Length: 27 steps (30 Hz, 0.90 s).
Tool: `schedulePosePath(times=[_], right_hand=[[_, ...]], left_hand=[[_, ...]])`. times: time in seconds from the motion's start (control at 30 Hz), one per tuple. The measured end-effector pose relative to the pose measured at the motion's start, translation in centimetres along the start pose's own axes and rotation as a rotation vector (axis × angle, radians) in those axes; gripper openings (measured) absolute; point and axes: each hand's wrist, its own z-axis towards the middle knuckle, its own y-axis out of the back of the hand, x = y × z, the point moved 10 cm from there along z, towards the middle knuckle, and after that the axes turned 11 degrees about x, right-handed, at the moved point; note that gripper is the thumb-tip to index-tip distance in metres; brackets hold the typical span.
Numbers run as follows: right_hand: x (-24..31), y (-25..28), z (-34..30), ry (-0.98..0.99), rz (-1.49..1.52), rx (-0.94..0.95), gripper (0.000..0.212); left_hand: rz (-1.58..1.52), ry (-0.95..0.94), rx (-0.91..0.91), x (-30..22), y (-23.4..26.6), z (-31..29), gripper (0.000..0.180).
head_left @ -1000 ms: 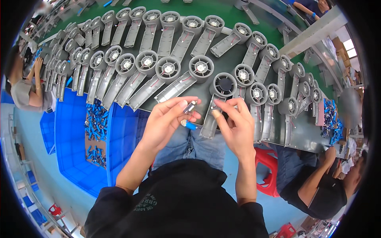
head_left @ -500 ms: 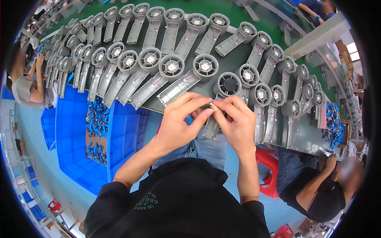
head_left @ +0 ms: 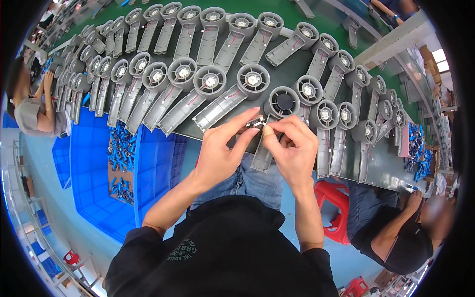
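Observation:
My left hand (head_left: 225, 148) pinches a small dark circuit board (head_left: 253, 123) with a white connector at its end, between thumb and fingers. Against that connector end my right hand (head_left: 293, 146) is closed, thumb and forefinger pressed together; what lies between them is too small to make out. Just beyond the hands stands a grey fan housing (head_left: 272, 106) with a black round centre. Its open handle shell (head_left: 261, 157) runs toward me beneath the hands and is partly hidden by them.
Rows of grey fan housings (head_left: 253, 81) cover the dark table. Blue bins (head_left: 96, 168) stand at the left, with blue parts (head_left: 121, 148) beside them. A red stool (head_left: 334, 210) and a seated co-worker (head_left: 401, 232) are at the right; another person (head_left: 37, 109) works at far left.
The circuit board now shows between the fingertips, where mostly a small white piece showed before. My left fingers have risen slightly and the right thumb has tipped upward.

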Motion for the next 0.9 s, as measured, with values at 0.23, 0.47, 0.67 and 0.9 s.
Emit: schedulePosePath(times=[0.23,0.47,0.67,0.9], right_hand=[[-0.7,0.3,-0.1,-0.03,0.082,-0.083,0.01],[-0.4,0.2,0.3,0.021,0.0,0.009,0.008],[0.4,0.7,0.2,0.115,-0.022,-0.078,0.012],[0.9,0.2,0.4,0.225,-0.138,-0.051,0.012]], left_hand=[[0.058,-0.032,0.048,0.0,-0.1,-0.1,0.034],[0.142,-0.199,0.086,-1.0,0.0,0.3,0.036],[0.173,-0.205,0.07,-1.1,0.1,0.3,0.036],[0.196,-0.139,0.122,-0.6,0.1,0.6,0.035]])
